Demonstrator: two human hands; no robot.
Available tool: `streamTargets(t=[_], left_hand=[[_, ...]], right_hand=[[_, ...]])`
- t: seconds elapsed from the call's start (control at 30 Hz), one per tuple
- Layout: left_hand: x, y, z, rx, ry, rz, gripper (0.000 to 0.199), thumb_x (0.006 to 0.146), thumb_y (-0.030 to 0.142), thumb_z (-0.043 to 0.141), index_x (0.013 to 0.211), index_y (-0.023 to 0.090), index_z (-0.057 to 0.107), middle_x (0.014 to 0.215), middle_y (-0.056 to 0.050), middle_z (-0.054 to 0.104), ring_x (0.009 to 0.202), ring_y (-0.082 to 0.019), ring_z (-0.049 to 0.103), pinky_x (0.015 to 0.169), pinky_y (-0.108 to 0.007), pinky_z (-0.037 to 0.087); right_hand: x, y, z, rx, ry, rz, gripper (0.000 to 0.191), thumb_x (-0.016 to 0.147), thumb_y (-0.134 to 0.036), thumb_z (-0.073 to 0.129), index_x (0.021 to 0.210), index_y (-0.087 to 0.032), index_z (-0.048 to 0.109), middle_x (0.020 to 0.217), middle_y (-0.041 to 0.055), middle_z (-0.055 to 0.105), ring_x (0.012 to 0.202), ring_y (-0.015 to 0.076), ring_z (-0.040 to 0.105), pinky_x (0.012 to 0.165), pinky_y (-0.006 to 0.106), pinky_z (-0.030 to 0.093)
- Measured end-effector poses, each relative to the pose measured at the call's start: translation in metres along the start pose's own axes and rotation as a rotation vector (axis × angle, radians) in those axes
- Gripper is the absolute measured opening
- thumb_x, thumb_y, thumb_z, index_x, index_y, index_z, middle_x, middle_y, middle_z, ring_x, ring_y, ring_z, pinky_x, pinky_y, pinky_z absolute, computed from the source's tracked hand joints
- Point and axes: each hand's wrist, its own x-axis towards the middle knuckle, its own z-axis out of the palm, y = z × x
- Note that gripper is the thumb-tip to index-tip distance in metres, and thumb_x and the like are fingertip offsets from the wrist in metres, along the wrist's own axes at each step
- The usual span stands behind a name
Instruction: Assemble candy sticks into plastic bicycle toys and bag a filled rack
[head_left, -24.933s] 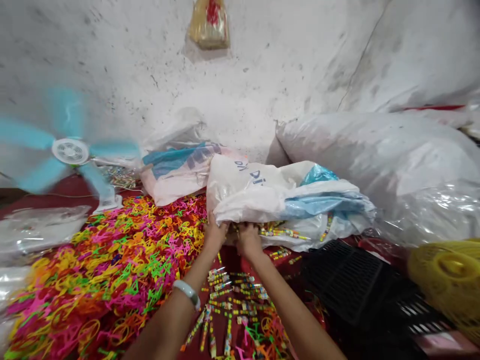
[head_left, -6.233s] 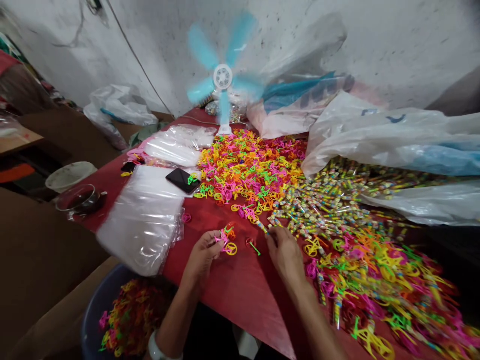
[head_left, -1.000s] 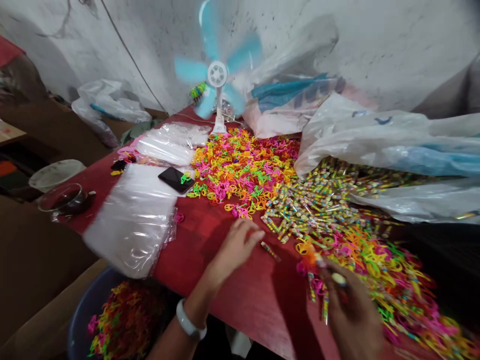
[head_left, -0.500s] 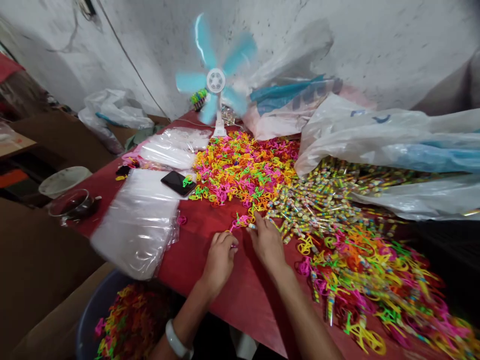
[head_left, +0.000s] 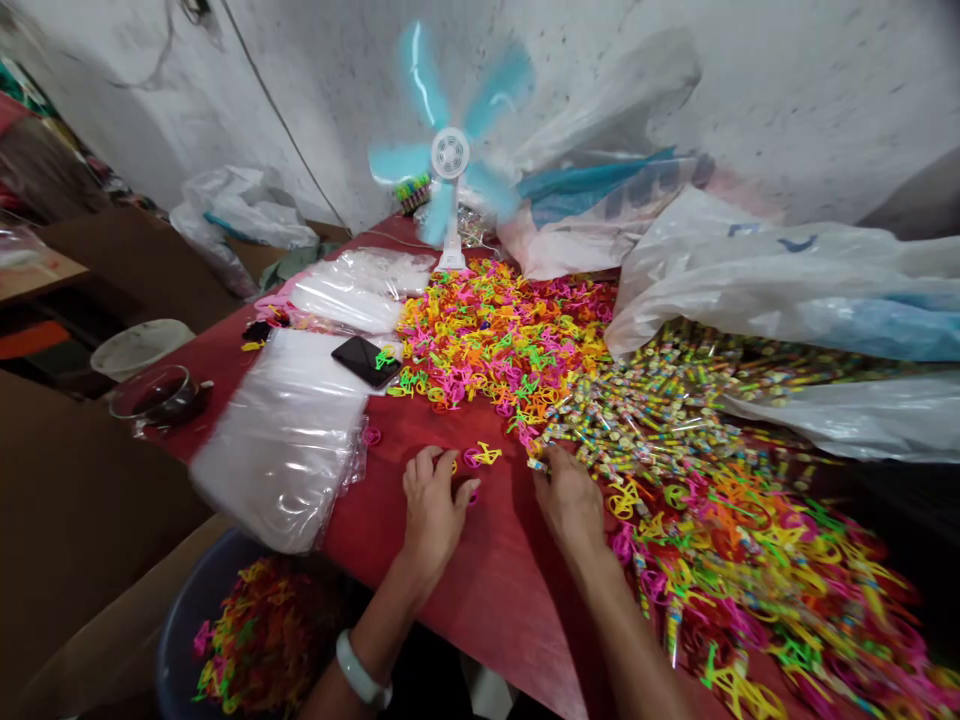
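Observation:
On the red tabletop [head_left: 480, 570], my left hand [head_left: 433, 510] rests with thumb and forefinger apart. Bits of yellow and pink plastic show beside those fingertips, partly hidden. Just beyond lie a yellow bicycle-shaped plastic piece [head_left: 489, 454] and a pink plastic piece [head_left: 471, 458]. My right hand [head_left: 571, 505] has its fingers closed on a small tube [head_left: 536, 464], whose pale end sticks out to the left. Behind it spreads a heap of small labelled tubes [head_left: 637, 420]. A pile of bright plastic pieces [head_left: 495, 340] reaches back toward the fan.
Clear plastic bags [head_left: 289, 440] lie at the left with a black phone [head_left: 365, 360] on them. A fan [head_left: 450, 155] spins at the back. More mixed pieces [head_left: 757, 560] cover the right side. A blue tub [head_left: 176, 620] of pieces stands below the left edge; a glass cup [head_left: 161, 395] sits nearby.
My hands have moved apart, the right one shifting right to a small tube. My left fingers have spread. The yellow piece between the hands now shows plainly. The view has shifted slightly.

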Motion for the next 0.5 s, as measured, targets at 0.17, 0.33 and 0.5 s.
streamTargets(t=[0.17,0.33,0.5], left_hand=[[0.012,0.012,0.014,0.023,-0.118,0.130,0.049,0.081,0.042,0.065,0.126,0.026,0.056,0.141,-0.013,0.045,0.132,-0.036,0.033,0.104,-0.058,0.028],[0.009,0.003,0.015,-0.046,-0.198,0.226,0.026,0.085,0.021,0.060,0.111,0.023,0.063,0.113,-0.007,0.063,0.107,-0.023,0.053,0.096,-0.041,0.040],[-0.036,-0.041,-0.014,0.033,-0.067,0.171,0.024,0.088,0.026,0.054,0.109,0.021,0.064,0.107,-0.009,0.063,0.101,-0.024,0.056,0.090,-0.039,0.045]], right_hand=[[-0.001,0.007,-0.002,0.003,0.025,0.029,0.022,0.085,-0.013,0.052,0.104,-0.014,0.062,0.094,0.0106,0.069,0.088,0.0232,0.063,0.072,0.029,0.041],[-0.006,0.017,0.001,0.110,0.078,-0.015,0.031,0.084,-0.012,0.052,0.114,-0.016,0.060,0.102,0.0097,0.069,0.093,0.0234,0.064,0.078,0.031,0.045],[-0.011,0.027,0.006,0.206,0.162,-0.061,0.034,0.080,-0.012,0.052,0.113,-0.016,0.060,0.109,0.0103,0.068,0.098,0.0247,0.063,0.085,0.035,0.047]])
